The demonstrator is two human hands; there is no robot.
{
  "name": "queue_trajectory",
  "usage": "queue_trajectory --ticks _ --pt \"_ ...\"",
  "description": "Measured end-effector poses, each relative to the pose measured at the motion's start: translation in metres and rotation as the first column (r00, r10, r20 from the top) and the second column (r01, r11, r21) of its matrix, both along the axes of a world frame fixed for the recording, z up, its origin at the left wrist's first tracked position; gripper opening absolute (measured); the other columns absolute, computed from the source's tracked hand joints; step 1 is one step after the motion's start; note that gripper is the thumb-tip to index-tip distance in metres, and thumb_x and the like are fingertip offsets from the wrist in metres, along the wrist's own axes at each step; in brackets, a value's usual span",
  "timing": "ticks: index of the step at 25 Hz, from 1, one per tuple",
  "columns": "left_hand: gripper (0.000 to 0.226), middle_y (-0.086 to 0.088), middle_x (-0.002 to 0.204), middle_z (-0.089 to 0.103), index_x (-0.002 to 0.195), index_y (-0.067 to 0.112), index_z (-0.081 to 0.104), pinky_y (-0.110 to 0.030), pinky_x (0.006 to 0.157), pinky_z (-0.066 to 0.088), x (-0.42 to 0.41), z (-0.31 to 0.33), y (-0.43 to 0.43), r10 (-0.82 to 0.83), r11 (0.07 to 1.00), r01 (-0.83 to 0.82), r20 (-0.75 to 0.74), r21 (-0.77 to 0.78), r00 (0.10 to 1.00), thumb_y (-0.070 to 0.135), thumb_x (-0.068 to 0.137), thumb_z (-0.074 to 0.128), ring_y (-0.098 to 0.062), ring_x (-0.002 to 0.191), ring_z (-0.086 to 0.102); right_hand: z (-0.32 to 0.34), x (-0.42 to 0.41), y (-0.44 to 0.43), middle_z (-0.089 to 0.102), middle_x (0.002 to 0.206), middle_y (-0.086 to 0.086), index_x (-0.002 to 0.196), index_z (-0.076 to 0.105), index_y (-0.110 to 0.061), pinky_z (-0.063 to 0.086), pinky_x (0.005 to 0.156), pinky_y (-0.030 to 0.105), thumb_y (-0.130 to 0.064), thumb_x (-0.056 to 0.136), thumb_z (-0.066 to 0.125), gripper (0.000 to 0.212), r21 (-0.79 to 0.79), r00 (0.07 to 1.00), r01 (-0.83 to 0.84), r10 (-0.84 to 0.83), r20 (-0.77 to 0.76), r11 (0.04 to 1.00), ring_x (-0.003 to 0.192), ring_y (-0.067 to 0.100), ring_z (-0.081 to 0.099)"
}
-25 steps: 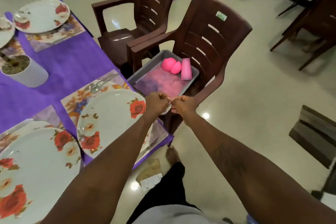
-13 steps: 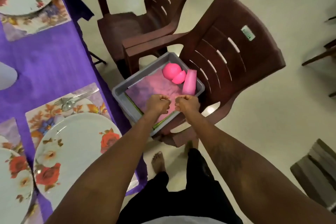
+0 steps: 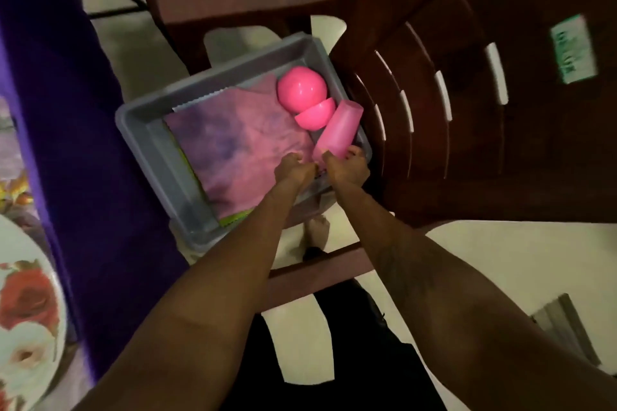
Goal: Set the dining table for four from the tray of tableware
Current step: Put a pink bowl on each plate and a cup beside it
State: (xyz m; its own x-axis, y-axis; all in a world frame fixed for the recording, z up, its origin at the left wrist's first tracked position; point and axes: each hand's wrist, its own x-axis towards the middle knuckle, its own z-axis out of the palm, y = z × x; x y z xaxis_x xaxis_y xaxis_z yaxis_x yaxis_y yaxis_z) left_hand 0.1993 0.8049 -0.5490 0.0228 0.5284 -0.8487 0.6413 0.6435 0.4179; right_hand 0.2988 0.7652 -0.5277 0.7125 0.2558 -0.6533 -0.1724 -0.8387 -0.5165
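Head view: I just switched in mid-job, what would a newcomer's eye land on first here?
Bright pink tableware in the grey tray on the brown chair: two pink bowls and a pink tumbler lying on its side beside a pink-purple cloth. Both hands meet at the tumbler's near end, the right hand gripping it, the left hand curled alongside.

- Tray (image 3: 147, 143) on chair (image 3: 434, 177) holds cloth (image 3: 240, 150), two bowls (image 3: 302, 87), one tilted cup (image 3: 339, 130).
- Right hand (image 3: 349, 168) grips cup's near end.
- Left hand (image 3: 293, 168), fingers curled, just beside it.
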Motion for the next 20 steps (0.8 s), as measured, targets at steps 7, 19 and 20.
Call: queue_trajectory --ticks 7,19,20 --pt "0.026 -0.003 0.088 0.077 0.08 0.018 0.071 -0.04 0.087 0.062 0.014 -0.032 0.025 0.242 0.97 -0.243 0.024 0.003 0.97 0.039 0.067 0.079 -0.024 0.087 0.073 -0.017 -0.017 0.014 0.076 0.093 0.003 0.098 0.076 -0.012 0.051 0.084 0.024 -0.029 0.085 0.08 0.022 0.037 0.999 -0.025 0.023 0.046 0.999 0.09 0.023 0.071" --pt "0.09 -0.018 0.147 0.05 0.151 0.013 0.039 -0.044 0.112 0.042 0.046 -0.039 0.142 -0.004 0.943 0.022 -0.057 0.333 0.998 0.075 0.088 0.056 -0.038 0.134 0.049 -0.03 -0.047 0.087 0.067 0.127 0.006 0.141 0.055 -0.016 0.047 0.106 0.04 -0.033 0.083 0.068 0.062 0.208 0.986 0.149 -0.129 -0.107 0.967 0.118 0.028 0.063" --pt "0.094 -0.018 0.145 0.049 0.15 0.014 0.041 -0.045 0.11 0.043 0.047 -0.043 0.147 -0.013 0.949 0.038 -0.082 0.313 0.997 0.08 0.085 0.054 -0.039 0.133 0.049 -0.033 -0.048 0.088 0.066 0.129 0.007 0.142 0.055 -0.018 0.046 0.108 0.04 -0.03 0.084 0.068 0.061 0.224 0.988 0.148 -0.134 -0.078 0.963 0.12 0.028 0.062"
